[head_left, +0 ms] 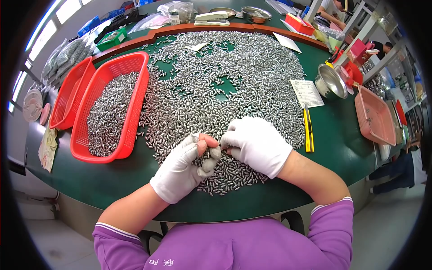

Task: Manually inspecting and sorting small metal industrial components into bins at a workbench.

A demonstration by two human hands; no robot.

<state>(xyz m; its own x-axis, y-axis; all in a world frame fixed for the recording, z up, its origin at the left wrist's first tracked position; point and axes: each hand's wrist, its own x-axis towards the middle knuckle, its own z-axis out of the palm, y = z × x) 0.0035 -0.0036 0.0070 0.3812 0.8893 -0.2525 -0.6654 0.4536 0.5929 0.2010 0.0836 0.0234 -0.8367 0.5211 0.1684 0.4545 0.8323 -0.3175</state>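
Two gloved hands meet at the lower middle of my head-camera view, their fingertips close together above a broad spread of small, silver-grey, elongated metal pieces (pixel 225 108). The left hand (pixel 177 167), in a white cloth glove with greyed fingers, is curled with bare tips showing at the thumb and a neighbouring finger; I cannot tell whether those tips are pressed together or clamped on a piece. The right hand (pixel 260 146), in a cleaner white glove, comes in from the other side with its fingers bent toward the left fingertips. Its grip is hidden from me, so I cannot tell what, if anything, it pinches.

Most of the pieces lie loose across a dark green tabletop (pixel 342 139), reaching from under the hands to a reddish-brown wooden edging strip (pixel 180 30) at the far side. More of them partly fill a bright red, perforated plastic basket (pixel 137 103) on my left, with a second red plastic basket (pixel 67 99) just beside it. Right of the spread I see a yellow-and-black utility knife (pixel 308 130), a white printed paper sheet (pixel 307 93), a round steel bowl (pixel 332 82) tilted on its side, and a pale pink plastic basket (pixel 377 114).
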